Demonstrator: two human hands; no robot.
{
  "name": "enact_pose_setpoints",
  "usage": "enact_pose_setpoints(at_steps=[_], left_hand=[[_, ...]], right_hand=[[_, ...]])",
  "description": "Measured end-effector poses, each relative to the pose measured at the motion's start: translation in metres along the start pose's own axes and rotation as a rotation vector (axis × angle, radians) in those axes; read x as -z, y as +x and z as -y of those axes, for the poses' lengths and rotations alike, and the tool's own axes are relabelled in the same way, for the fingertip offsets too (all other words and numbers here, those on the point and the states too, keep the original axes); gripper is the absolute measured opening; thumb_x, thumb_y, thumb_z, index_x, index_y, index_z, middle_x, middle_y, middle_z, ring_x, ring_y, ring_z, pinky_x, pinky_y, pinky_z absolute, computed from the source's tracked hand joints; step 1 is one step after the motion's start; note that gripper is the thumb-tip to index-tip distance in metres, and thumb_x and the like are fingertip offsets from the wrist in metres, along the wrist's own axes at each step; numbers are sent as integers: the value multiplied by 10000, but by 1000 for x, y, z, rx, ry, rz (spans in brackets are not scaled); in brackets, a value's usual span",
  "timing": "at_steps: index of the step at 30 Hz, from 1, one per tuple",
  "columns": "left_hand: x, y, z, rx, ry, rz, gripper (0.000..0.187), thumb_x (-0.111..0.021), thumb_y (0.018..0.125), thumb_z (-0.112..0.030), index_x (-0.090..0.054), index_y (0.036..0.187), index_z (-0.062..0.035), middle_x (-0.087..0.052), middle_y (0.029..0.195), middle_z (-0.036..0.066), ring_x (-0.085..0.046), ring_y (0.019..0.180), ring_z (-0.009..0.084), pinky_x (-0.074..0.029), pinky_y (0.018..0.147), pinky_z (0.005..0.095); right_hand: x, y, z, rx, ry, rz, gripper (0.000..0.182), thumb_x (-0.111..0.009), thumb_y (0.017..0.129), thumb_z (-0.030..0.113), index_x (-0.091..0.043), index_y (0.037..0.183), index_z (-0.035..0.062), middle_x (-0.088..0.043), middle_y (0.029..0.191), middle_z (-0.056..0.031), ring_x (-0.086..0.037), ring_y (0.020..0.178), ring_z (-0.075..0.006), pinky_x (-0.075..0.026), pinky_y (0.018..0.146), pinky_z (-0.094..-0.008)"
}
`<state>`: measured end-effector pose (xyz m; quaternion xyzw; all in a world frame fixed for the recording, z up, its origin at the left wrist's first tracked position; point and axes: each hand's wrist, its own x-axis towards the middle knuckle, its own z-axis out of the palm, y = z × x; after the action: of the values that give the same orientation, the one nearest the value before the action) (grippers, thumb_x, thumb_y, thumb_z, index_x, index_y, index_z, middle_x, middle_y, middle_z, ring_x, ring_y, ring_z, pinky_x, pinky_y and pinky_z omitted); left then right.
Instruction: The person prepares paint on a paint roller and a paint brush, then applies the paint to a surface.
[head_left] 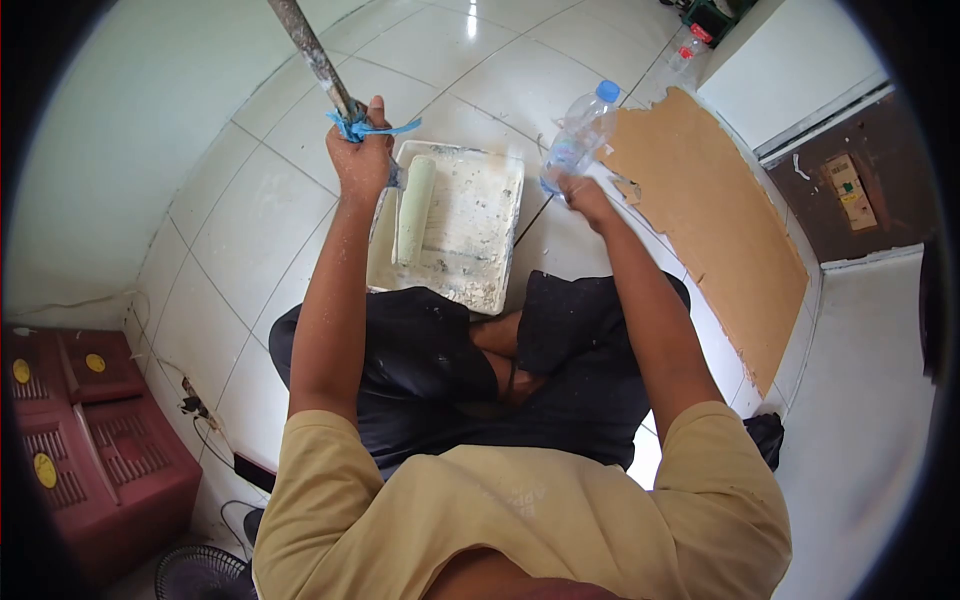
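Note:
My left hand (362,155) is closed around the lower part of a paint-spattered pole (315,62), where a strip of blue material (372,130) is tied. Below that hand, a pale green paint roller (416,208) lies along the left side of a white paint tray (517,215) crusted with dried paint. My right hand (586,197) grips the lower end of a clear plastic bottle (583,130) with a blue cap. The bottle leans up and to the right, over the tiles beside the tray. Part of the roller's frame is hidden by my left hand and wrist.
A brown cardboard sheet (710,210) lies on the white tiled floor (240,205) at right. A red-capped bottle (690,45) stands farther back. Maroon plastic drawers (110,440), a power strip (197,402) and a fan (200,574) are at lower left. A pale wall (100,160) borders the left.

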<state>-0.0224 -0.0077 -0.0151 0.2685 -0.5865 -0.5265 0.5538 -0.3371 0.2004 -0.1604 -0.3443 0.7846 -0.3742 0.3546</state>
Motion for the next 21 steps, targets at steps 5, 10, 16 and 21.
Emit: enact_pose_setpoints(at_steps=[5,10,16,21], left_hand=[[-1,8,2,-3,-18,16,365,-640,1042,-180,-445,743,-105,-489,588,3,-427,465,75,-326,430,261],[-4,12,5,-8,25,87,353,-634,1044,-188,-465,747,-103,-487,572,-5,-442,473,74,-344,435,269],[-5,10,15,-101,240,135,367,-654,1026,-209,-484,717,-106,-514,571,-11,-463,495,74,-363,460,274],[-11,5,14,-121,369,227,389,-662,1016,-215,-478,690,-109,-507,567,-24,-454,510,73,-367,481,289]], right_hand=[[11,-22,37,-60,688,65,489,-642,1003,508,-528,702,140,-417,625,36,-363,527,-109,-421,583,-320],[6,1,-16,-220,351,186,510,-650,1002,503,-497,663,153,-440,626,38,-301,484,-95,-285,461,-291],[1,-26,44,-18,720,37,454,-618,1029,450,-540,696,150,-418,639,44,-329,538,-92,-296,519,-269],[-2,-23,8,-196,-128,8,472,-617,1032,455,-505,681,161,-403,631,42,-322,531,-105,-306,537,-282]])
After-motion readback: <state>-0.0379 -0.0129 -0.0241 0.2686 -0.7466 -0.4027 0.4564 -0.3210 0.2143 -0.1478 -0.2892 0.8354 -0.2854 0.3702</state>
